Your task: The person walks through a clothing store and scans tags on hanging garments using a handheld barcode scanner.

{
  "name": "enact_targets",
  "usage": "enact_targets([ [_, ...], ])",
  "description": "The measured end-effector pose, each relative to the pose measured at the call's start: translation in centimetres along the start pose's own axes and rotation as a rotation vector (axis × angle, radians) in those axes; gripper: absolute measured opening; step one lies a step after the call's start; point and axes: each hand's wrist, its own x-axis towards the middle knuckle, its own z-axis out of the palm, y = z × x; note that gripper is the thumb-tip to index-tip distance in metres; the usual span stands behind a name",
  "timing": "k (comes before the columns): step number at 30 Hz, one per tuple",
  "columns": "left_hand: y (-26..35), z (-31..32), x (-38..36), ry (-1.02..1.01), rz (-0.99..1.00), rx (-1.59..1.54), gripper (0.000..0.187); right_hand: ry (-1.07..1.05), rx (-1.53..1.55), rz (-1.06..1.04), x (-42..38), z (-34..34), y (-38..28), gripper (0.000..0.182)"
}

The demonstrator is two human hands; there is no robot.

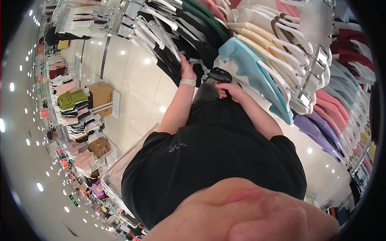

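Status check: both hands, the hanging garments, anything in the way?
Left hand at black garments. Right hand gripping black handheld scanner. Light-blue garment hangs close to that hand.

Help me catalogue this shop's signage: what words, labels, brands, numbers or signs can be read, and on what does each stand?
None can be read with certainty.
Black shirt: pale chest lettering, illegible.
Red signs at left: white markings, too blurred.
Green sign: too small.
Black handheld device: any marking is too small.
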Motion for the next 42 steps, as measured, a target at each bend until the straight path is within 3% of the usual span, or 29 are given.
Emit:
enact_targets([
  [8,1.0,-0.2,-3.1,0.042,0.036,-0.012,0.096,-0.009,-0.005,0.046,-0.3,0.3,0.3,0.015],
  [20,0.2,-2.1,-4.3,0.076,0.037,-0.054,0.082,-0.057,-0.049,0.073,-0.4,0.5,0.2,0.014],
  [23,-0.3,-2.6,-3.8,0.062,0.052,-0.077,0.068,-0.056,-0.045,0.063,-0.7,0.1,0.2,0.014],
  [26,1.0,-1.2,-5.5,0.113,0.086,-0.026,0.077,-0.039,-0.032,0.068,-1.2,-0.3,0.6,0.014],
  [29,0.8,-1.0,-5.4,0.133,0.086,-0.039,0.074,-0.030,-0.016,0.067,-1.8,-0.9,0.8,0.013],
  [35,0.7,-0.9,-5.7,0.050,0.092,0.028,0.067,-0.042,0.029,0.049,-2.3,-1.5,1.1,0.012],
  [38,0.5,-0.4,-6.0,0.101,0.111,0.104,0.043,-0.042,0.032,0.064,-1.7,-1.0,1.2,0.012],
  [42,1.0,-1.0,-6.9,-0.137,0.050,0.230,0.058,-0.060,0.035,0.089,-0.9,-0.2,1.4,0.012],
])
